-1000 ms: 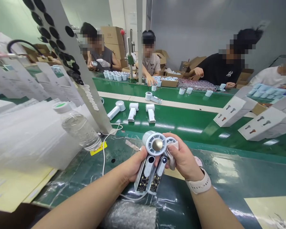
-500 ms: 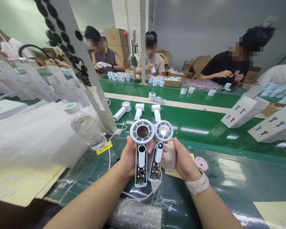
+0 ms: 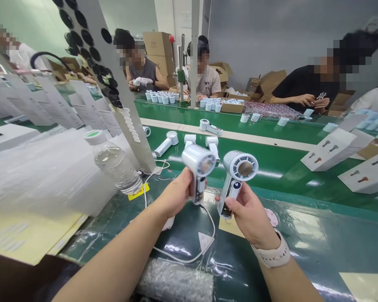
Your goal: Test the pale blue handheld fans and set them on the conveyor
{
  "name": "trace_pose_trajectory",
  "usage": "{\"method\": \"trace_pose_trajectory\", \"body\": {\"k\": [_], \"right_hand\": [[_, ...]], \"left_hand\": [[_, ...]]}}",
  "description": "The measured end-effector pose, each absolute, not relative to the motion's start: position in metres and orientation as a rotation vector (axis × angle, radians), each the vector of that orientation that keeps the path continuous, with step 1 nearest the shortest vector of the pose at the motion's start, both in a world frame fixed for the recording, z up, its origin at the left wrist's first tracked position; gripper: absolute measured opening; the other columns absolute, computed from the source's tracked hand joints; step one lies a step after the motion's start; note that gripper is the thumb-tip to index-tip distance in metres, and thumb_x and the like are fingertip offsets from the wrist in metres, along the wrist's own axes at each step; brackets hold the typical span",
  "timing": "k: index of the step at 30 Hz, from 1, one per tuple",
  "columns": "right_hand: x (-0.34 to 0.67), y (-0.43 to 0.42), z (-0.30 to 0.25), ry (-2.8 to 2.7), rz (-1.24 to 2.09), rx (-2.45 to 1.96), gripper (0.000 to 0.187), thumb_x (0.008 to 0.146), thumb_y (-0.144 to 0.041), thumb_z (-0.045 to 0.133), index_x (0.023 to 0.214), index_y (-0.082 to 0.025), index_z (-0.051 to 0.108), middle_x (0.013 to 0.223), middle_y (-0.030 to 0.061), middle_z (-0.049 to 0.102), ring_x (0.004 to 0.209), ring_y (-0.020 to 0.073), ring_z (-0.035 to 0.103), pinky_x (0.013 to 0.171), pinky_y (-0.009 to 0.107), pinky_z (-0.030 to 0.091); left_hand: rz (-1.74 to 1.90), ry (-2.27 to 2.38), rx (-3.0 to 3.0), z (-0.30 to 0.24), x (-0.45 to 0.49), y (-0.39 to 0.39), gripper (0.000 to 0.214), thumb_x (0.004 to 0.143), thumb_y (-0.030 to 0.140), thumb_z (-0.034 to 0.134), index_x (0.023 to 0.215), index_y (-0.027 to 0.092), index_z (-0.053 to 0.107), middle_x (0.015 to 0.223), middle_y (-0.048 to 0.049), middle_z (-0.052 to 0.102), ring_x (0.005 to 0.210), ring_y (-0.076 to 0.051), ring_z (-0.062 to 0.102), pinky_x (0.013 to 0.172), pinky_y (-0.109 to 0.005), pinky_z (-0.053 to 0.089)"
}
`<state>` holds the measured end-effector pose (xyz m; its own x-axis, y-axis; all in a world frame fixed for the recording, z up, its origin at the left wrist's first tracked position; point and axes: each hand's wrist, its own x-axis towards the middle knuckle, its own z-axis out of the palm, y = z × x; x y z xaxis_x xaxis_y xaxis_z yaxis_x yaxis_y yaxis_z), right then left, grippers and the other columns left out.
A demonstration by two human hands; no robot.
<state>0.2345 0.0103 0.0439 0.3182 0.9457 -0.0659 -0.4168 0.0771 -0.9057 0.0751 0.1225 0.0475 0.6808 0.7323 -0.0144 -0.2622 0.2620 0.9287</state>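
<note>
The left fan [image 3: 198,161] is gripped in the closed left hand [image 3: 174,195] and the right fan [image 3: 237,176] in the closed right hand [image 3: 248,220], now held apart and tilted above the green workbench [image 3: 302,228], no longer upright side by side.

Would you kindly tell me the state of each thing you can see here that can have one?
Left hand: raised, gripping a white handheld fan.
Right hand: raised, gripping a second fan.
Water bottle: capped, holding water.
White cable: loose, looped on the green mat.
Bubble wrap roll: lying on the green mat.
</note>
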Motion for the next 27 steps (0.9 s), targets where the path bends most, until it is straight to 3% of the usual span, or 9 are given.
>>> {"method": "trace_pose_trajectory", "body": {"k": [2, 6, 13, 18, 23, 27], "right_hand": [[0.233, 0.012, 0.046, -0.600, 1.132, -1.028, 0.045, 0.067, -0.041, 0.087, 0.106, -0.028, 0.066, 0.095, 0.0000, 0.068, 0.082, 0.0187, 0.064, 0.074, 0.033, 0.054], [0.225, 0.010, 0.048, -0.630, 1.124, -1.002, 0.043, 0.071, -0.039, 0.083, 0.108, -0.028, 0.065, 0.102, 0.0020, 0.068, 0.086, 0.0187, 0.063, 0.077, 0.034, 0.055], [0.222, 0.005, 0.047, -0.668, 1.125, -0.984, 0.038, 0.074, -0.040, 0.081, 0.105, -0.027, 0.065, 0.100, 0.0034, 0.066, 0.082, 0.0194, 0.065, 0.073, 0.037, 0.057], [0.224, 0.006, 0.045, -0.602, 1.135, -1.020, 0.036, 0.072, -0.042, 0.081, 0.099, -0.024, 0.066, 0.091, 0.0038, 0.068, 0.077, 0.0198, 0.064, 0.071, 0.036, 0.055], [0.226, 0.008, 0.046, -0.540, 1.161, -1.041, 0.035, 0.071, -0.043, 0.080, 0.097, -0.023, 0.066, 0.092, 0.0052, 0.068, 0.078, 0.0209, 0.064, 0.074, 0.038, 0.055], [0.226, 0.008, 0.045, -0.565, 1.191, -1.055, 0.034, 0.071, -0.044, 0.079, 0.094, -0.022, 0.067, 0.087, 0.0053, 0.070, 0.078, 0.0219, 0.066, 0.075, 0.040, 0.055]], "left_hand": [[0.677, 0.479, 0.927, 0.049, 0.077, 0.120, 0.033, 0.081, 0.044, 0.072, 0.102, 0.021, 0.059, 0.086, -0.0017, 0.063, 0.076, -0.016, 0.060, 0.073, -0.032, 0.051], [0.676, 0.335, 0.892, 0.058, 0.076, 0.108, 0.051, 0.067, 0.015, 0.080, 0.109, 0.022, 0.055, 0.085, 0.0028, 0.060, 0.074, -0.012, 0.060, 0.070, -0.028, 0.051], [0.657, 0.301, 0.972, 0.061, 0.076, 0.104, 0.041, 0.072, 0.018, 0.076, 0.105, 0.021, 0.052, 0.085, 0.0017, 0.060, 0.070, -0.013, 0.061, 0.065, -0.028, 0.049], [0.646, 0.315, 1.008, 0.059, 0.077, 0.105, 0.051, 0.070, 0.024, 0.081, 0.112, 0.020, 0.053, 0.094, -0.0004, 0.060, 0.076, -0.015, 0.064, 0.071, -0.032, 0.052], [0.639, 0.302, 1.035, 0.059, 0.077, 0.104, 0.036, 0.073, 0.019, 0.076, 0.102, 0.019, 0.055, 0.089, 0.0001, 0.061, 0.073, -0.015, 0.065, 0.071, -0.032, 0.053], [0.634, 0.273, 1.022, 0.060, 0.078, 0.102, 0.040, 0.074, 0.018, 0.074, 0.108, 0.020, 0.054, 0.087, 0.0009, 0.061, 0.072, -0.015, 0.065, 0.071, -0.033, 0.054]]}}
